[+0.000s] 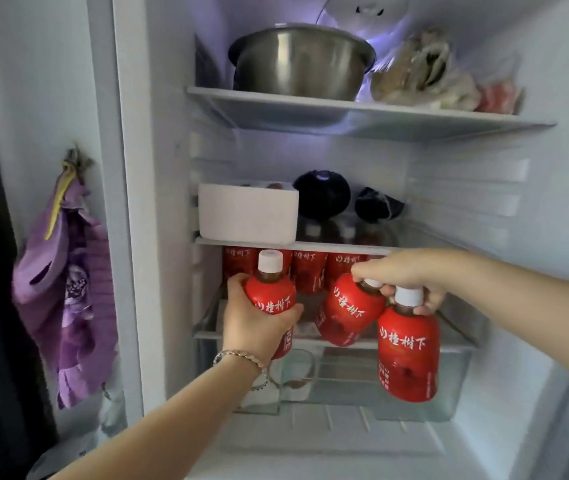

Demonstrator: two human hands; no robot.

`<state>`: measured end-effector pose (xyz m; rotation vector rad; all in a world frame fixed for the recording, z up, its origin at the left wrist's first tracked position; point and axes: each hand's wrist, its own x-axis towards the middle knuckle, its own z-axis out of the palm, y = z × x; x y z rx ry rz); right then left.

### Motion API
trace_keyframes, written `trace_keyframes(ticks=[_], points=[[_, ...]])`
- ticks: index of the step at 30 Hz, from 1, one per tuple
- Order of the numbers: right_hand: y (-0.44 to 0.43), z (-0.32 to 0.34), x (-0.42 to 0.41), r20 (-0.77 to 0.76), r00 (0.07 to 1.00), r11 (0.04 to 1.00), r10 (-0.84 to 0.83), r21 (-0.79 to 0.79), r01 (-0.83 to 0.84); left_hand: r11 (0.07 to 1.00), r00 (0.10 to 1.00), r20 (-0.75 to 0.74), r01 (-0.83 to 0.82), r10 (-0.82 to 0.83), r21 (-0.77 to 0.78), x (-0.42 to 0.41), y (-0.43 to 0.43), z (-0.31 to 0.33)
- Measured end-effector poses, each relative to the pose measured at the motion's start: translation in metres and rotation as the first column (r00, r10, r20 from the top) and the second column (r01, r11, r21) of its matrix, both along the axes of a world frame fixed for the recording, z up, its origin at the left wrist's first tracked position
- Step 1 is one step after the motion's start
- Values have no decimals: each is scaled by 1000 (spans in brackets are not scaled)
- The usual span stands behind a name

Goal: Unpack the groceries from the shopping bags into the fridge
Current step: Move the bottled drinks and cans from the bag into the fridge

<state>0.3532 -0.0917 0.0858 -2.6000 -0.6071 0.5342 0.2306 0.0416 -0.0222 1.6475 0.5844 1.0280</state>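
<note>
One red-labelled bottle (271,299) was gripped around its body by the left hand (259,323), kept upright for standing on the lower shelf (207,332) beside the row of bottles (310,271). Two bottles (409,351) were pinched by their necks in the right hand (411,275), apparently so more could be carried at once.

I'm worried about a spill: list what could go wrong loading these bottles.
1. The right hand pinches two red-labelled, white-capped bottles by their necks; one could slip and drop.
2. The shelf's back row of red bottles is crowded; pushing the left hand's bottle in could topple them.
</note>
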Motion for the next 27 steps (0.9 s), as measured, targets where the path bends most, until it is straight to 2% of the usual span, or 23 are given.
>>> trace_keyframes(ticks=[7, 11, 13, 14, 15, 17, 18, 20, 22, 24, 27], points=[[14, -2, 13, -20, 998, 998, -57, -31, 56, 995, 994, -73, 89, -86, 36, 28, 32, -4], [18, -2, 15, -23, 998, 998, -57, -19, 57, 997, 977, -201, 71, -76, -32, 52, 47, -7], [19, -2, 15, -24, 998, 999, -53, 0, 53, 994, 939, -329, -80, 100, 74, 50, 35, -16], [19, -2, 15, -27, 998, 999, -51, 6, 51, 973, 930, -316, -132, 188, 191, 45, 23, -23], [19, -3, 15, -28, 998, 999, -48, 7, 48, 940, 949, -232, -133, 212, 314, 39, 11, -28], [19, -3, 16, -30, 999, 999, -38, 7, 39, 891, 996, -80, -3, 44, 455, 33, -7, -32], [19, -3, 17, -31, 999, 999, -33, 10, 33, 877, 994, -81, 103, -73, 469, 34, -11, -28], [19, -3, 16, -39, 999, 1000, -24, 18, 25, 846, 946, -199, 319, -256, 428, 44, -13, -14], [20, -4, 14, -31, 999, 1000, -9, 14, 9, 823, 893, -266, 442, -364, 358, 59, -11, -3], [17, -5, 14, -12, 1000, 1000, 3, 16, -3, 816, 886, -276, 454, -372, 357, 68, -13, 1], [3, -2, 14, 29, 999, 999, 33, 42, -34, 845, 919, -258, 380, -299, 375, 72, -14, -4]])
